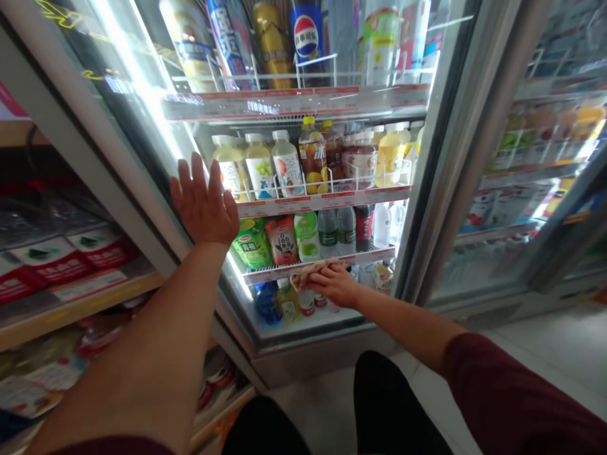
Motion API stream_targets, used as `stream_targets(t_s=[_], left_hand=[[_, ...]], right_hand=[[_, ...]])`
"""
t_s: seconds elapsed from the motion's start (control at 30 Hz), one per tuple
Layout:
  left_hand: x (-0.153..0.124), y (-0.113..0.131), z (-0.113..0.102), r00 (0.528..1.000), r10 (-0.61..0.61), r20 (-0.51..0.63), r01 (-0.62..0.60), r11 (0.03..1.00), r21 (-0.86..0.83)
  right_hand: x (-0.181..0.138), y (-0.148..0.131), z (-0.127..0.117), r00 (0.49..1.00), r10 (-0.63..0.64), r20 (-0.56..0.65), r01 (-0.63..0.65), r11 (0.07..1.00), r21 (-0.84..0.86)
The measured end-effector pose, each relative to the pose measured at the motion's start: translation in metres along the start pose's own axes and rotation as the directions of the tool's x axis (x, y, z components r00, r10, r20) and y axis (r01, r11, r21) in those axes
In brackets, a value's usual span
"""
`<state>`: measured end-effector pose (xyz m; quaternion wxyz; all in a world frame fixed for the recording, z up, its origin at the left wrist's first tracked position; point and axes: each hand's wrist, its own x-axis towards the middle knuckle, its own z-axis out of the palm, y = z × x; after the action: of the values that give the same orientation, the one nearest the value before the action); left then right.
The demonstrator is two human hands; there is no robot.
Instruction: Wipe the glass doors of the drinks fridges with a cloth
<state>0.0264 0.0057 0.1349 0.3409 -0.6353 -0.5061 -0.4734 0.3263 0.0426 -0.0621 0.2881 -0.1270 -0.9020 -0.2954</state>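
Nearest, at 6 o'clock: dark trousers (379,404), crouched low in front of an open drinks fridge.

Left hand (205,205) at 10 o'clock: fingers spread wide, palm flat on the glass door (118,114), gripping nothing.

Right hand (334,284) just below centre: closed round a pale cloth (303,275), pressed to the shelf rail (370,256) of the second-lowest shelf. Cloth bunched at the hand's left side, touching the rail.

Step in hand, by the look: wiping that rail with the door propped back. Rail right of the hand, toward 3 o'clock, not covered by the cloth.

Next move calls for: steady pressure on the door, short strokes along the rail, knuckles kept off the small bottles (287,300) just beneath and the green pouch (251,243) just above.

Further in: wire-fronted shelves, price strips along the edges, juice bottles (284,167) in a row at 12 o'clock, big soda bottles (306,38) on the top shelf. Bright light strip down the fridge's left inner edge.

Room: wooden store shelf (95,300) with red boxes (71,259) at 9 o'clock; second fridge door (521,189), shut, at 3 o'clock; pale floor (545,354) at 4 o'clock.
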Motion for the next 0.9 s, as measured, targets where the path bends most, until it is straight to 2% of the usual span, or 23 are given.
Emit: stream_targets(t_s=[0.07, 0.13, 0.27, 0.33, 0.43, 0.5, 0.57, 0.63, 0.7, 0.73, 0.83, 0.9], left_hand=[[-0.002, 0.007, -0.004, 1.000, 0.004, -0.008, -0.004, 0.999, 0.046], [-0.003, 0.013, -0.007, 1.000, 0.015, -0.005, -0.014, 0.995, 0.099], [-0.004, 0.017, -0.010, 1.000, 0.010, 0.028, -0.013, 0.994, 0.109], [-0.004, 0.014, -0.009, 1.000, 0.014, 0.024, -0.017, 0.995, 0.099], [-0.003, 0.008, -0.004, 0.999, 0.044, -0.023, -0.041, 0.990, 0.134], [-0.003, 0.004, -0.001, 0.996, 0.070, -0.051, -0.060, 0.983, 0.175], [-0.003, 0.001, 0.001, 0.994, 0.091, -0.055, -0.078, 0.976, 0.204], [-0.004, 0.000, 0.001, 0.993, 0.104, -0.051, -0.091, 0.973, 0.211], [-0.004, 0.000, 0.001, 0.993, 0.108, -0.049, -0.096, 0.974, 0.207], [-0.004, 0.000, 0.001, 0.993, 0.108, -0.048, -0.096, 0.974, 0.204], [-0.004, 0.000, 0.001, 0.993, 0.103, -0.049, -0.092, 0.976, 0.197], [-0.004, 0.000, 0.001, 0.993, 0.102, -0.052, -0.090, 0.976, 0.196]], right_hand=[[-0.005, 0.009, -0.005, 0.999, 0.014, -0.031, -0.014, 1.000, 0.000], [-0.003, 0.023, -0.016, 0.988, 0.101, -0.117, -0.105, 0.994, -0.022], [-0.004, 0.034, -0.031, 0.934, 0.241, -0.265, -0.265, 0.962, -0.059], [-0.016, 0.027, -0.028, 0.937, 0.210, -0.280, -0.233, 0.971, -0.051], [-0.041, 0.021, -0.022, 0.970, 0.099, -0.220, -0.110, 0.993, -0.041], [-0.054, 0.029, -0.022, 0.975, 0.112, -0.191, -0.123, 0.991, -0.046], [-0.061, 0.043, -0.027, 0.938, 0.249, -0.240, -0.269, 0.961, -0.057], [-0.067, 0.056, -0.032, 0.856, 0.398, -0.331, -0.438, 0.897, -0.055], [-0.076, 0.061, -0.033, 0.792, 0.470, -0.389, -0.527, 0.848, -0.049], [-0.082, 0.060, -0.033, 0.787, 0.473, -0.396, -0.533, 0.844, -0.052], [-0.102, 0.055, -0.033, 0.820, 0.428, -0.381, -0.493, 0.866, -0.088], [-0.110, 0.061, -0.038, 0.813, 0.425, -0.398, -0.503, 0.857, -0.113]])
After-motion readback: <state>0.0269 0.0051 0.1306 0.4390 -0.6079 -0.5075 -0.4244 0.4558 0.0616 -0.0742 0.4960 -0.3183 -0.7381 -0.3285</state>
